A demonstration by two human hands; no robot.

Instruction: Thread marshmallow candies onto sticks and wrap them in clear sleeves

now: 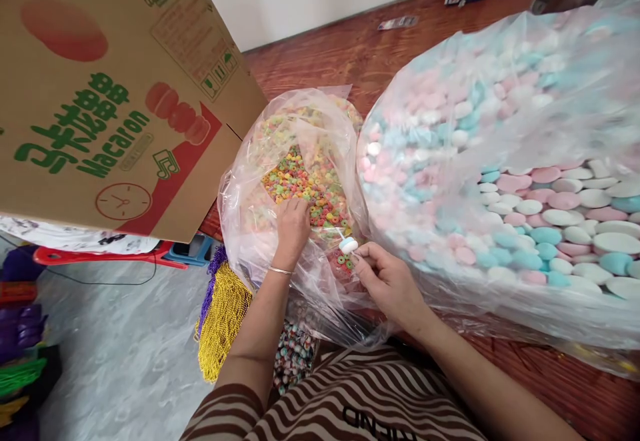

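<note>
My right hand (pixel 387 281) pinches the lower end of a thin stick that carries a rounded white and pale blue piece (pixel 349 245). The stick's white tip points up and left over an open clear plastic bag (pixel 240 194). Inside that bag lie small ring-shaped pieces (pixel 327 201) in red, orange, yellow and green. My left hand (pixel 294 224) reaches over the bag's opening, its fingers bent together down at the rings. Whatever those fingertips hold is hidden. Close to my right hand bulges a larger clear bag of smooth pink, white and blue pieces (pixel 565 199).
A tall cardboard box (pixel 125 94) with a Macaron print stands at the left. Gold bead strands (pixel 225 321) hang by the table edge, above a grey floor (pixel 135 348). Multicoloured beads (pixel 295 354) show below my left forearm. A small packet (pixel 398 22) lies on the reddish wooden table (pixel 340 61).
</note>
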